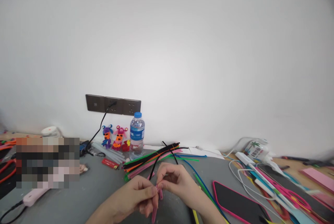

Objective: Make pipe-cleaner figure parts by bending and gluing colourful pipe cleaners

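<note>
Low in the middle of the view, my left hand [142, 194] pinches a pink pipe cleaner [154, 213] between thumb and fingers. My right hand [172, 179] is closed on the same pink piece, its fingertips meeting the left ones. A short folded pink end sticks out below the fingertips, and a longer pink length hangs under my left hand. Just beyond my hands lies a bundle of black, orange, green and pink pipe cleaners [148, 158]. Part of the pink piece is hidden by my fingers.
A water bottle [137, 137] stands behind, beside two small fuzzy figures [119, 138]. To the right lie a pink-edged phone [238, 203], white cables and pink scissors [292, 196]. At left is a pale pink corded tool [36, 196], partly blurred out. Glue sticks [108, 152] lie near the wall.
</note>
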The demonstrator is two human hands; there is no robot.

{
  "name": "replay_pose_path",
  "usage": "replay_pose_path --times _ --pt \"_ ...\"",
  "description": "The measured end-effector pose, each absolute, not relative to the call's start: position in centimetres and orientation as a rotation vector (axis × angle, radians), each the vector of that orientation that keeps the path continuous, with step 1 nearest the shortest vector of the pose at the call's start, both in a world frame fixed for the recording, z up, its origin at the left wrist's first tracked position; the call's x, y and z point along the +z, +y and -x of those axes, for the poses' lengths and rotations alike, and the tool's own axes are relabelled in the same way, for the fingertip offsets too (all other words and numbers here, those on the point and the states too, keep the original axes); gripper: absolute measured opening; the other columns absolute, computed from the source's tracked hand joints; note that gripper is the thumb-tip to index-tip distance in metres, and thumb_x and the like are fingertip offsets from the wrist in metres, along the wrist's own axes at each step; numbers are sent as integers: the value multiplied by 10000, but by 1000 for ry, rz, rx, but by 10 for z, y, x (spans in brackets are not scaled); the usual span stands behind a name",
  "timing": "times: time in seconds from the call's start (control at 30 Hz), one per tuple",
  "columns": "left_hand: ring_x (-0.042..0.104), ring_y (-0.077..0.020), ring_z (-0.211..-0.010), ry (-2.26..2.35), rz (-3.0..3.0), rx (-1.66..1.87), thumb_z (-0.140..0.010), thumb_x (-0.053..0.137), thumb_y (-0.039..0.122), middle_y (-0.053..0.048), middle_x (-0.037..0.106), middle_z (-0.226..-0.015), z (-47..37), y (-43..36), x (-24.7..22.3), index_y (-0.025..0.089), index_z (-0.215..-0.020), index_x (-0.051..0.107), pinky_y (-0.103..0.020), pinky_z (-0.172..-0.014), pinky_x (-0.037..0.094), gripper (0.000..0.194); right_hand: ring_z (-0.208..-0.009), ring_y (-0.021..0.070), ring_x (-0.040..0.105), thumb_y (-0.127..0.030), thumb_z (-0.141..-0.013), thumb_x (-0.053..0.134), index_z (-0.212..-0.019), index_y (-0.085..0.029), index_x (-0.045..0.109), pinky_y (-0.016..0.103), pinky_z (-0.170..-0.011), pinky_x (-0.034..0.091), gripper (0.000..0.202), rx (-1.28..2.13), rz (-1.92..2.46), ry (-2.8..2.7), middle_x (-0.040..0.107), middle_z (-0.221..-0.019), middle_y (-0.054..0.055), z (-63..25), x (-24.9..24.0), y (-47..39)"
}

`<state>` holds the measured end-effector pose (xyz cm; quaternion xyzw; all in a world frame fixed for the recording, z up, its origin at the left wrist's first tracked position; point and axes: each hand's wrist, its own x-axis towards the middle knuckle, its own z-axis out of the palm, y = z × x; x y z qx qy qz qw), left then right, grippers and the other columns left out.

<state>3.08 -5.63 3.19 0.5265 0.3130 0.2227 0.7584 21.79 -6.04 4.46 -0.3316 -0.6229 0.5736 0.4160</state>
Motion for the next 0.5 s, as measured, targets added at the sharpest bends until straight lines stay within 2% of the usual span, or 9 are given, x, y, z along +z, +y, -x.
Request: replay_pose_path --times 0.3,0.5 --pt "355 -81 -434 766 -1411 629 -794 540 665 56 447 -457 -35 -50 25 145 -654 626 -208 -456 252 546 -735 144 523 -431 -846 664 -864 -174 589 260 -690 426 268 1310 876 -1526 554 -796 12 -218 45 -57" --pt "372 -91 -407 868 -1530 733 -818 459 684 48 473 -483 -37 -46 15 161 -715 595 -201 -421 275 550 -664 133 526 -485 -839 650 -811 -155 588 254 -648 409 337 1365 928 -1489 557 -712 -1 -216 36 -51"
